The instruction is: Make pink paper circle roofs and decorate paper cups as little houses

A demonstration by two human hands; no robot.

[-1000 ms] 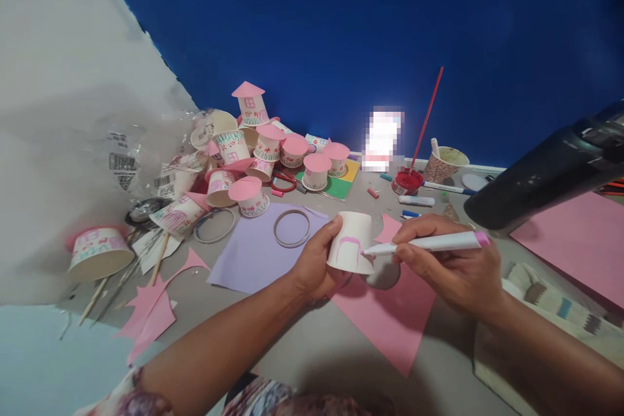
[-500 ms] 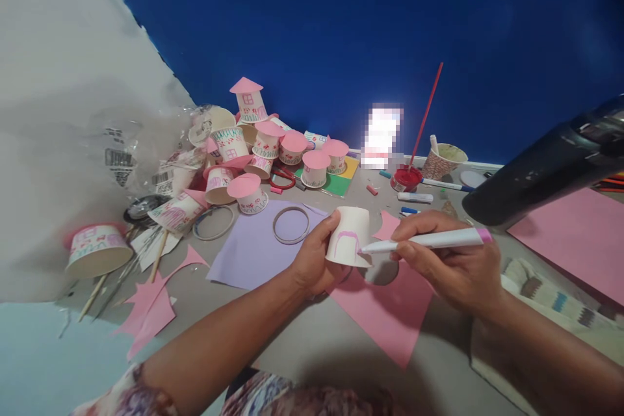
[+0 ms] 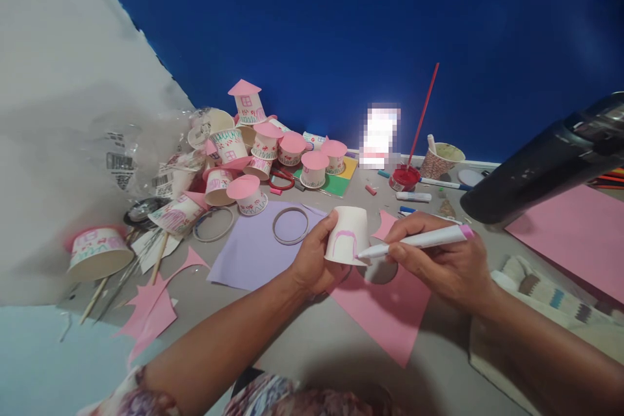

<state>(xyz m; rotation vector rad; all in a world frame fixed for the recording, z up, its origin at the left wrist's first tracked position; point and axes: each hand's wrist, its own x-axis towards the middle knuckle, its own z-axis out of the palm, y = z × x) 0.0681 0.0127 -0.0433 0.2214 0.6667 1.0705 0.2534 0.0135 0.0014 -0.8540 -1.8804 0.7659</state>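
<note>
Above the tabletop (image 3: 297, 338), in the head view, the left grip (image 3: 316, 261) clasps an upturned white cup (image 3: 350, 220) near a pink sheet (image 3: 392, 325). The right grip (image 3: 441, 266) pinches a white marker (image 3: 424, 238), its nib at the right foot of the pink arch (image 3: 346, 233) drawn on the cup. Pink-roofed cups (image 3: 312, 161) cluster farther left.

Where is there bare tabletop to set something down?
Nearest the body, between the left forearm and the cut pink sheet; also between that sheet and the cream cloth. Crowded: back left, with decorated paper cups and plastic packaging.
</note>
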